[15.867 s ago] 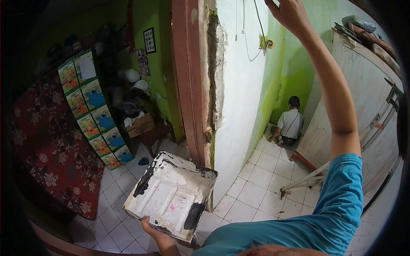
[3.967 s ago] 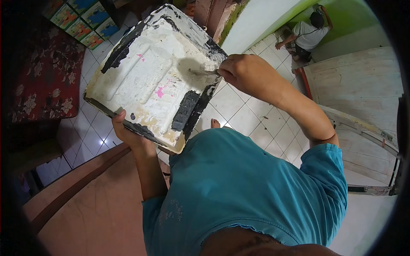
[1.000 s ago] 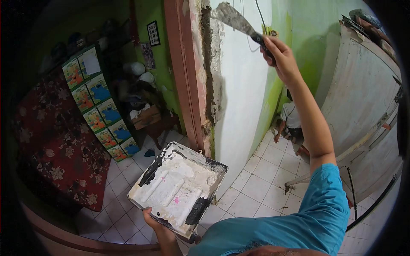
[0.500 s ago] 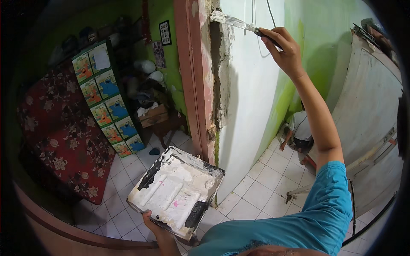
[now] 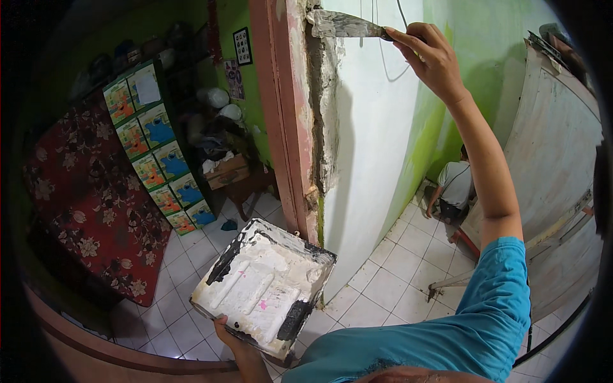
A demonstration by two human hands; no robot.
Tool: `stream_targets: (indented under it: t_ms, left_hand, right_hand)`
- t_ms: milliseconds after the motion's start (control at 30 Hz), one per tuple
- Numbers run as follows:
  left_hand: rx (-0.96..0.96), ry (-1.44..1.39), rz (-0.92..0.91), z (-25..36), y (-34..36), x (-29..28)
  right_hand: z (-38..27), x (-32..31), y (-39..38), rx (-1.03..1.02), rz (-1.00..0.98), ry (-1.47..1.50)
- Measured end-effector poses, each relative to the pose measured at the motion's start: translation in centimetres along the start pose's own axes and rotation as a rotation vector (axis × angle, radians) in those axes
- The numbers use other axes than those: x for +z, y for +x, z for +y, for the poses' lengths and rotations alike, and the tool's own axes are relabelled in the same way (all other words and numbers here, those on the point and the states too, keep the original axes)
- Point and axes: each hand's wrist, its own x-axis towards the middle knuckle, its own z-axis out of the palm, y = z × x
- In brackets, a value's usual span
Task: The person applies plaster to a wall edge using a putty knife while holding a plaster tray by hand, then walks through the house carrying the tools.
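Observation:
My right hand [image 5: 434, 60] is raised high and closed round the dark handle of a putty knife [image 5: 348, 25]. Its broad blade is smeared with whitish filler and lies against the top of a rough gap [image 5: 317, 96] between the door frame [image 5: 278, 121] and the white wall [image 5: 364, 153]. Low down, my left hand [image 5: 228, 333] grips the near edge of a paint tray [image 5: 258, 287]. The tray is black under a thick crust of white filler, with a small pink spot. Most of the left hand's fingers are hidden beneath it.
On the left stand a drawer cabinet [image 5: 163, 150] with cartoon fronts and a red flowered cloth panel [image 5: 96, 210]. Another person [image 5: 454, 185] crouches at the right wall. A pale board [image 5: 549, 159] leans at the right. White tiles [image 5: 383, 281] cover the floor.
The putty knife has turned so its blade shows broader, and its tip has shifted slightly left and up. My right hand has moved a little right. The tray stays nearly still.

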Motion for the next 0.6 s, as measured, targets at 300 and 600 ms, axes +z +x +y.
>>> stream_targets:
  t_ms: [300, 600]
  left_hand:
    - [-0.013, -0.016, -0.015, 0.3, 0.7, 0.1]
    - [-0.056, -0.027, -0.013, 0.7, 1.4, -1.0]
  right_hand:
    - [-0.3, -1.4, 0.7, -0.041, 0.021, -0.019]
    - [-1.3, -1.8, 3.1, -0.076, 0.017, -0.121]
